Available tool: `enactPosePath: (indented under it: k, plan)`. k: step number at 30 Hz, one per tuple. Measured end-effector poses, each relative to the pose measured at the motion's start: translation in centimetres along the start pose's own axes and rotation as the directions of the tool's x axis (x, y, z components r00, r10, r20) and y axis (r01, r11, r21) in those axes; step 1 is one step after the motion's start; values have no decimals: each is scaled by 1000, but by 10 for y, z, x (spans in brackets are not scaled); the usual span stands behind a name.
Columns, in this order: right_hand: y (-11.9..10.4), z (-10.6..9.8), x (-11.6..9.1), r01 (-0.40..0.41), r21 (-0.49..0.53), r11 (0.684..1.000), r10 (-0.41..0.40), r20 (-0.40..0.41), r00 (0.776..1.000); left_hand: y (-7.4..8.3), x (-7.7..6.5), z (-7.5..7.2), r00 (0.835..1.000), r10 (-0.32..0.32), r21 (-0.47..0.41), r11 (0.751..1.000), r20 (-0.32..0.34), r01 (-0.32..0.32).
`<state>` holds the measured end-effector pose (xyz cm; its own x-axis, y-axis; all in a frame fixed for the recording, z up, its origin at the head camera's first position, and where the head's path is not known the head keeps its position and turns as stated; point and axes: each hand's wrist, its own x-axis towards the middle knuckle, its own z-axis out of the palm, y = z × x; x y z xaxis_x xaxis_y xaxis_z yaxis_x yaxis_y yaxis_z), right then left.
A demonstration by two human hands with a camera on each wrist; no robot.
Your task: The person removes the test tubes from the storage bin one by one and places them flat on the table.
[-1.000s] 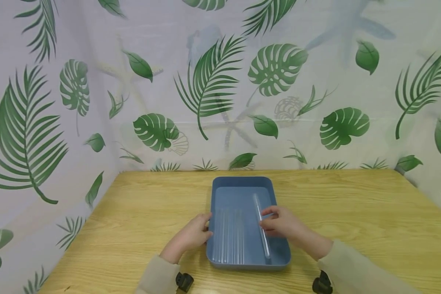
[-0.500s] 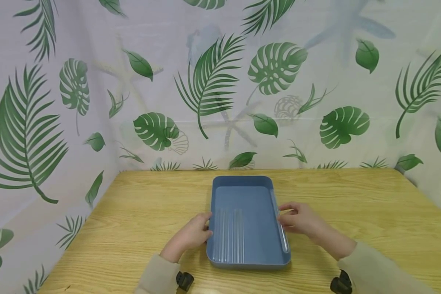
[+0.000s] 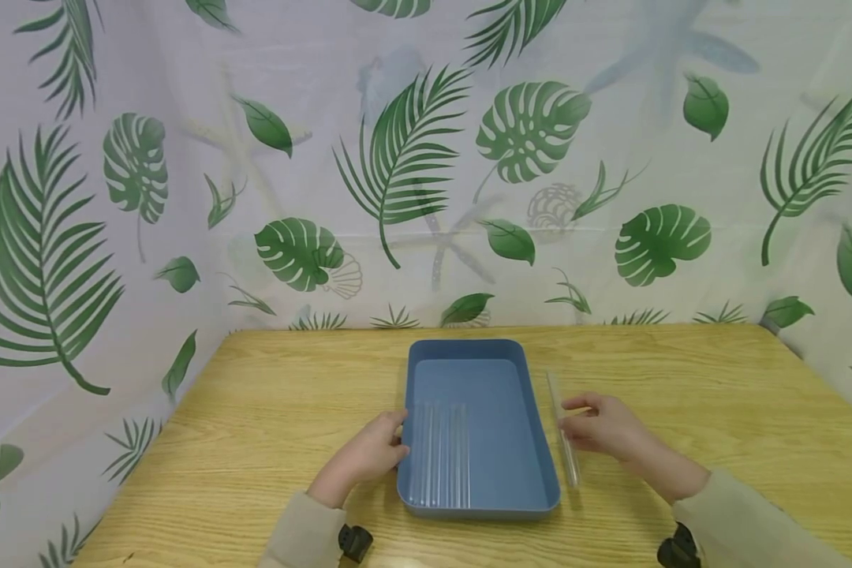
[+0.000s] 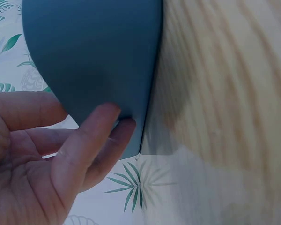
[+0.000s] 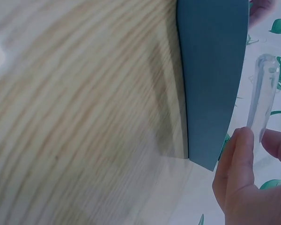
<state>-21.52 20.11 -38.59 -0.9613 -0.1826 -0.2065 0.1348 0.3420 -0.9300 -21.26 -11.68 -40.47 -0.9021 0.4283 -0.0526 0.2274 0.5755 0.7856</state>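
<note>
A blue rectangular tray [image 3: 497,442] stands on the table, several clear test tubes [image 3: 436,457] lying side by side in its left half. My left hand [image 3: 369,448] holds the tray's left side; in the left wrist view, two fingertips [image 4: 110,112] lie on the outer wall [image 4: 93,51] while other digits reach the rim. Just outside the tray's right side, my right hand [image 3: 605,430] pinches another clear test tube [image 3: 571,465] between thumb and fingers. The right wrist view shows this tube's rounded end [image 5: 268,63] raised beside the tray wall [image 5: 213,79].
The wooden table [image 3: 717,410] extends on both sides of the tray. Behind it hangs a white cloth [image 3: 412,173] printed with green leaves. A black wrist camera [image 3: 355,543] sits at my left cuff, another [image 3: 678,546] at my right.
My right hand has carried the test tube rightward from inside the tray, over its right rim, to beyond the tray. The left hand and the tray have stayed in place.
</note>
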Motion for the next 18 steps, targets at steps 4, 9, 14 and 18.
enactPosePath:
  k: [4,9,14,18]
  plan:
    - [0,0,3,-5,-14,1000,5,-3,1000,1,0,-1,1000,-6,-6,1000,5,6]
    - [-2,-1,7,-20,-32,999,20,-2,1000,3,0,-2,1000,-18,-5,1000,6,18]
    - [-1,-1,13,-13,-81,997,13,0,1000,5,0,-5,1000,-16,-9,1000,15,16]
    - [1,2,16,-5,-134,991,7,13,1000,7,0,-7,1000,-15,-3,1000,25,15]
